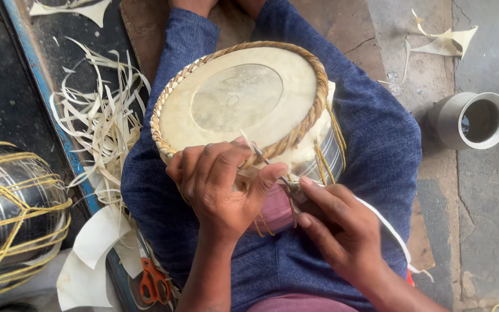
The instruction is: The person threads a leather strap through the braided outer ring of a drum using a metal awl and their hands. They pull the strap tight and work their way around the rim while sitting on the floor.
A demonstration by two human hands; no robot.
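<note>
A small drum [244, 101] with a pale hide head and a braided straw-coloured rim rests on my lap, between my blue-trousered legs. My left hand [220, 185] grips the near edge of the braided rim, thumb pressed beside a thin metal tool [272, 167]. My right hand [336, 225] sits just to the right, fingers pinched on a pale hide strap [388, 228] that runs off toward my right side. The tool's tip pokes into the braid between the two hands. The drum's metal body [333, 153] shows below the rim with thin laces.
A second metal drum shell [12, 214] wrapped in yellow laces lies at the left. Pale hide strips [102, 124] are heaped beside my left leg, orange-handled scissors [154, 283] lie near them, and a grey cup [472, 120] stands on the floor at right.
</note>
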